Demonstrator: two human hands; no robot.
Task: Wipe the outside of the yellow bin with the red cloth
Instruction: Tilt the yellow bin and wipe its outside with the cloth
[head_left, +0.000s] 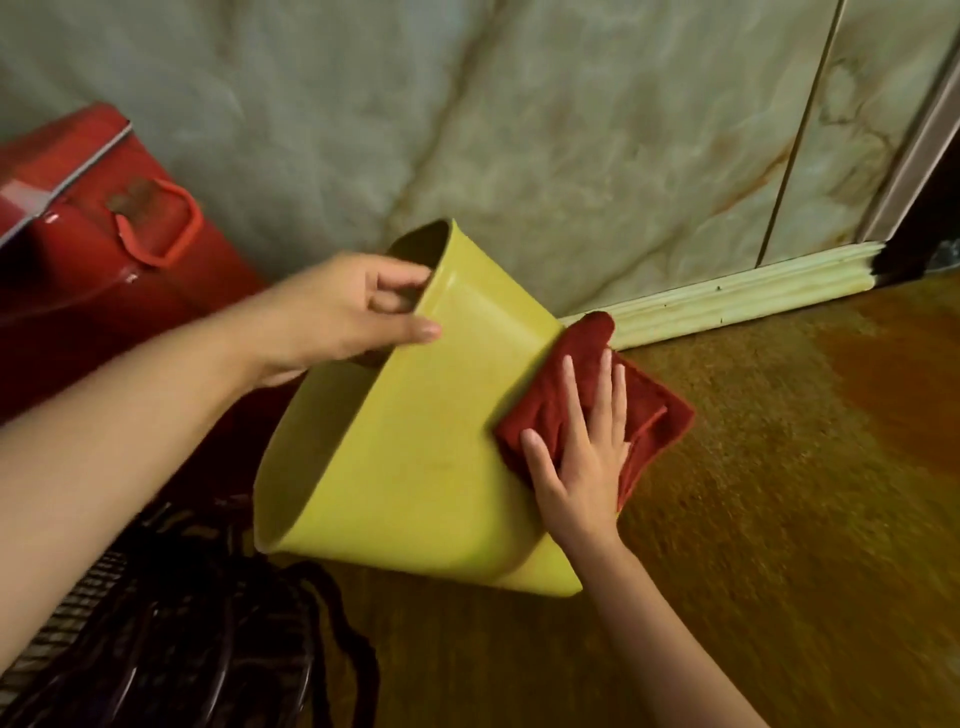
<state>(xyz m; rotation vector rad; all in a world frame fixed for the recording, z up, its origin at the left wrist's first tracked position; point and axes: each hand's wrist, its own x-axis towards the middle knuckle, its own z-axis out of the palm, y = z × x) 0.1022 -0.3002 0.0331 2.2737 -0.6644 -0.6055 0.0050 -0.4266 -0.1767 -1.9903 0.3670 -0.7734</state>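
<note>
Our left hand (343, 312) pinches the rim of the tilted bin (405, 441) at upper left. Our right hand (582, 457) presses the cloth (571, 374) flat on its right wall, nearer the base; the bin's long axis runs diagonally toward lower right.

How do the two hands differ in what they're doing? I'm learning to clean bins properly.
The left hand pinches the yellow bin at its rim, thumb outside and fingers inside; the right hand lies flat with fingers spread. The left hand touches the bin directly, while the right hand presses the red cloth against the bin's side. Both are bare and work on the same tilted bin.
</note>
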